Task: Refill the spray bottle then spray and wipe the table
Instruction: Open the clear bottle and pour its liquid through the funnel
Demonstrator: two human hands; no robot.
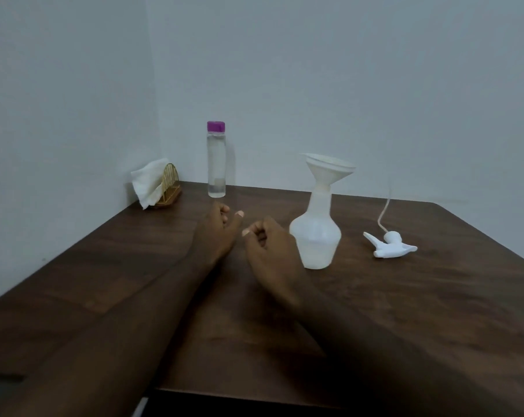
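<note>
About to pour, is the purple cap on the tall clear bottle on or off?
On. The purple cap sits atop the tall clear bottle; neither hand touches it.

Dim, flat light; soft focus; wide-angle bending at edges.

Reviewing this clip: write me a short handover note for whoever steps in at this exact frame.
Left hand and right hand: both empty, fingers loosely curled, above the table, between the water bottle and the spray bottle.
Spray bottle: upright, head off, white funnel seated in its neck.
Spray head: lying on the table right of the bottle, tube pointing up.
Water bottle: upright at the back, purple cap on, looks full.
Tissues: in the gold holder, back left corner.
Done: head removed, funnel placed.
Left: uncap, pour, refit head, spray, wipe.
</note>
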